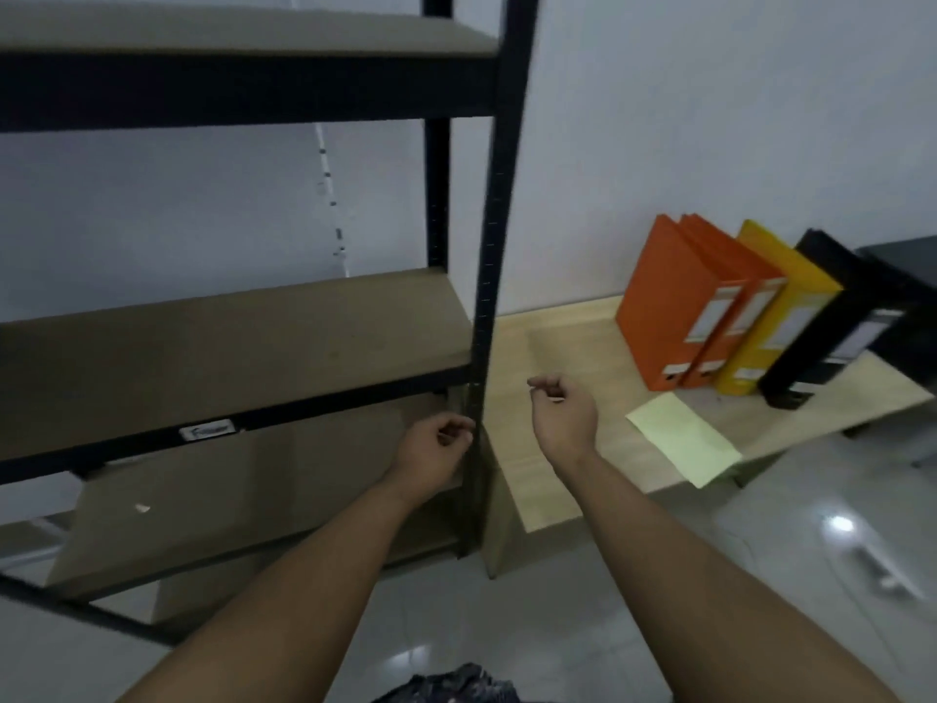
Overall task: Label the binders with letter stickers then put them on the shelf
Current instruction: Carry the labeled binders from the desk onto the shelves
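Evidently pre-labelling: your left hand (438,443) hung loosely curled, empty, beside the shelf (228,347) post; whether your curled right hand (560,413) held anything was unclear. Binders (699,307) stood right of the shelf, needing your reach.

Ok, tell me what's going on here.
A person faces a black metal shelf, with the left hand and right hand out in front, fingers loosely curled and holding no binder. Two orange binders, a yellow binder and a black binder stand in a row on the wooden table to the right. A pale yellow sheet lies before them. No binder is shelved yet.
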Motion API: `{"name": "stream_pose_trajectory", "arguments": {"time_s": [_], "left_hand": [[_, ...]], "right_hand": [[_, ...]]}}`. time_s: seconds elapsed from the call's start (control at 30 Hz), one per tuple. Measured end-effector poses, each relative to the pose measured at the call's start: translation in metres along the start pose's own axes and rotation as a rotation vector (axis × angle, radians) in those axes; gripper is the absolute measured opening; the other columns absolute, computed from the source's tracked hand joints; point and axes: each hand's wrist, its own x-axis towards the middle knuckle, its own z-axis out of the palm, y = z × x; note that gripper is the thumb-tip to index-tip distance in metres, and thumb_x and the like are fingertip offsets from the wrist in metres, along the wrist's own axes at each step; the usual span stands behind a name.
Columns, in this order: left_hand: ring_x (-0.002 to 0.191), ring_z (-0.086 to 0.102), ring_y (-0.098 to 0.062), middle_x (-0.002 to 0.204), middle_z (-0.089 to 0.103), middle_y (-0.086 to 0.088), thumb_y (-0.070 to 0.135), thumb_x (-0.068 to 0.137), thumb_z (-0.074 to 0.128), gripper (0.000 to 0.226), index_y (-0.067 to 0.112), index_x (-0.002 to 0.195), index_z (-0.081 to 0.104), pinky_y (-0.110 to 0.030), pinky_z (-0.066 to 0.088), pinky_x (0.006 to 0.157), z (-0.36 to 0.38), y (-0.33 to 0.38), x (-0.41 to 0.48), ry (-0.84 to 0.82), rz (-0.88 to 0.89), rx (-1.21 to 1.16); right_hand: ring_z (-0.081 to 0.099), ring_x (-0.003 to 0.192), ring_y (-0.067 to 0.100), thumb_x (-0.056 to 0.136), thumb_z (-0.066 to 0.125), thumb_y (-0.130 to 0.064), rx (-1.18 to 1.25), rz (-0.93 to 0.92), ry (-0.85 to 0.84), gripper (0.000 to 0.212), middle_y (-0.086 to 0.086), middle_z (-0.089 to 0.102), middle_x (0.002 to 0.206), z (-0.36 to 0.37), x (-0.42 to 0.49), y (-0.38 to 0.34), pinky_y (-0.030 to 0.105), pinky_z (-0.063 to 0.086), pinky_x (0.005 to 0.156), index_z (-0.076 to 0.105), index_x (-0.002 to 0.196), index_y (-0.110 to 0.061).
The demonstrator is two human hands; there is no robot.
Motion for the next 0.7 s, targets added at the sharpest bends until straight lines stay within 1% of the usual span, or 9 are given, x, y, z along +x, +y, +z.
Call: {"name": "stream_pose_trajectory", "arguments": {"time_s": [0.1,0.23,0.3,0.33,0.43,0.47,0.57,0.63,0.7], "left_hand": [[0.098,0.069,-0.013,0.105,0.075,0.005,0.018,0.101,0.07,0.014,0.021,0.113,0.078,-0.022,0.056,0.085,0.058,0.036,0.015,-0.03,0.024,-0.035],[0.088,0.069,-0.016,0.098,0.073,0.009,0.021,0.101,0.071,0.011,0.03,0.104,0.077,-0.026,0.057,0.078,0.122,0.069,0.027,-0.023,0.076,-0.023],[0.087,0.07,-0.019,0.099,0.074,0.008,0.024,0.101,0.07,0.011,0.031,0.104,0.077,-0.03,0.058,0.078,0.152,0.084,0.029,-0.063,0.086,-0.021],[0.087,0.071,-0.02,0.099,0.074,0.007,0.024,0.101,0.07,0.011,0.032,0.104,0.077,-0.029,0.058,0.076,0.163,0.09,0.03,-0.082,0.092,-0.023],[0.089,0.07,-0.02,0.102,0.073,0.008,0.027,0.102,0.069,0.011,0.031,0.107,0.077,-0.017,0.053,0.066,0.185,0.11,0.039,-0.124,0.112,-0.025],[0.09,0.07,-0.019,0.103,0.073,0.009,0.027,0.102,0.069,0.011,0.031,0.109,0.077,-0.013,0.051,0.064,0.193,0.116,0.048,-0.126,0.114,-0.015],[0.092,0.07,-0.017,0.104,0.073,0.008,0.024,0.102,0.069,0.013,0.026,0.112,0.078,-0.007,0.048,0.065,0.207,0.131,0.073,-0.109,0.119,-0.006],[0.091,0.069,-0.015,0.104,0.073,0.007,0.021,0.102,0.069,0.014,0.023,0.113,0.079,-0.006,0.048,0.067,0.215,0.139,0.093,-0.096,0.13,-0.012],[0.089,0.067,-0.009,0.106,0.073,0.006,0.019,0.102,0.069,0.015,0.02,0.114,0.079,-0.003,0.047,0.068,0.225,0.145,0.115,-0.086,0.134,-0.003]], "right_hand": [[0.067,0.089,0.011,0.096,0.067,-0.005,0.006,0.031,0.061,0.021,-0.008,0.073,0.091,-0.057,0.031,0.024,0.024,0.048,0.084,0.078,0.093,-0.022],[0.062,0.087,0.006,0.099,0.065,-0.007,-0.007,0.065,0.108,0.02,-0.014,0.07,0.092,-0.117,0.058,0.046,0.023,0.043,0.085,0.077,0.096,-0.023],[0.063,0.091,0.01,0.099,0.065,-0.009,0.003,0.095,0.137,0.02,-0.013,0.07,0.095,-0.145,0.072,0.059,0.025,0.043,0.083,0.078,0.098,-0.024],[0.064,0.093,0.012,0.099,0.065,-0.01,0.01,0.104,0.154,0.02,-0.012,0.07,0.095,-0.156,0.079,0.063,0.024,0.044,0.08,0.077,0.098,-0.024],[0.064,0.087,0.009,0.097,0.065,-0.008,0.039,0.137,0.185,0.018,-0.009,0.07,0.096,-0.18,0.101,0.073,0.006,0.04,0.06,0.075,0.099,-0.023],[0.064,0.084,0.007,0.097,0.066,-0.008,0.059,0.142,0.193,0.017,-0.007,0.07,0.097,-0.186,0.112,0.076,0.004,0.04,0.057,0.075,0.1,-0.021],[0.065,0.086,0.008,0.096,0.069,-0.01,0.091,0.153,0.197,0.016,-0.003,0.071,0.101,-0.195,0.143,0.085,0.006,0.04,0.059,0.072,0.107,-0.021],[0.062,0.083,0.003,0.094,0.072,-0.013,0.091,0.162,0.201,0.021,-0.003,0.07,0.104,-0.199,0.165,0.089,0.008,0.04,0.06,0.069,0.112,-0.022],[0.064,0.085,0.006,0.092,0.078,-0.017,0.089,0.156,0.206,0.029,-0.002,0.07,0.109,-0.203,0.19,0.094,0.018,0.048,0.068,0.066,0.117,-0.024]]}}
